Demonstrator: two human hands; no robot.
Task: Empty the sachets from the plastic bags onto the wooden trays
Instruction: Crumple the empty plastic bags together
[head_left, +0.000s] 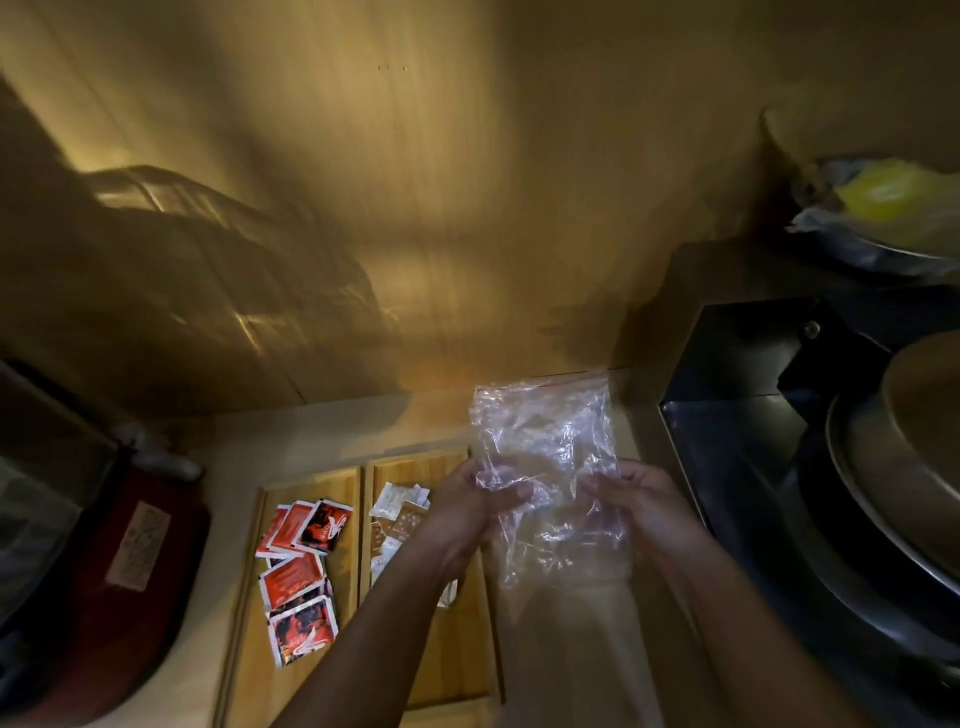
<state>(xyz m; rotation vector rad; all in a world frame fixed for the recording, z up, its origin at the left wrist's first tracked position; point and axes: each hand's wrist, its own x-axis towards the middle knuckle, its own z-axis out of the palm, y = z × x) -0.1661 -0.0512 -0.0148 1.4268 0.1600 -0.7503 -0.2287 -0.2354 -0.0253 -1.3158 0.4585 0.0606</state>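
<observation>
I hold a clear, crumpled plastic bag (545, 441) upright between both hands, above the counter; it looks empty. My left hand (480, 499) grips its lower left side and my right hand (641, 499) its lower right side. Below lie two wooden trays side by side. The left tray (249, 654) carries several red and black sachets (301, 561). The right tray (457, 654) holds several white and brown sachets (397, 512), partly hidden by my left forearm.
A dark red appliance (119, 571) sits at the left edge. A black stove (753, 415) with a large metal lidded pan (909, 483) stands at the right. A yellow item in plastic (883, 197) rests in a bowl at the upper right. A wooden wall rises behind.
</observation>
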